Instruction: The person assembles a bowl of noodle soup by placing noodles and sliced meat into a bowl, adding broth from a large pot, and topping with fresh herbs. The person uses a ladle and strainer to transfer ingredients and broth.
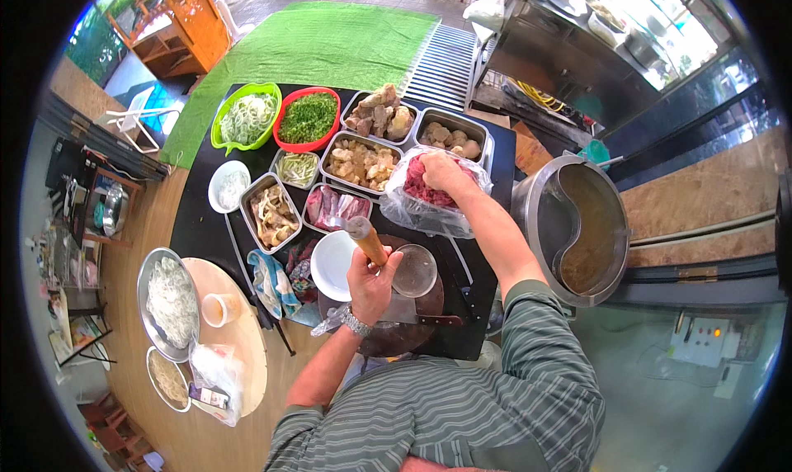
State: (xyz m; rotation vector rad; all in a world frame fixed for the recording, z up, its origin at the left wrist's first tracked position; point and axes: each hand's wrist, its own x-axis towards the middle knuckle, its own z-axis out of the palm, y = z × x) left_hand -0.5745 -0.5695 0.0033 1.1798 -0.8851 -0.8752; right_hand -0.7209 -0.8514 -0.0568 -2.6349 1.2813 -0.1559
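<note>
My left hand grips a metal tool by its wooden handle, holding it above a white bowl. Its metal end is foreshortened, so I cannot tell the exact kind. My right hand reaches into raw red meat in a clear plastic bag; its fingertips are partly hidden there. Beside my left hand, a round clear dish rests on a round cutting board. A cleaver with a dark wooden handle lies on the board.
Several metal trays hold cooked meat chunks, meatballs and raw meat. Behind them are a green basket of sliced onion and a red basket of chopped greens. A divided pot of broth stands right; noodles are left.
</note>
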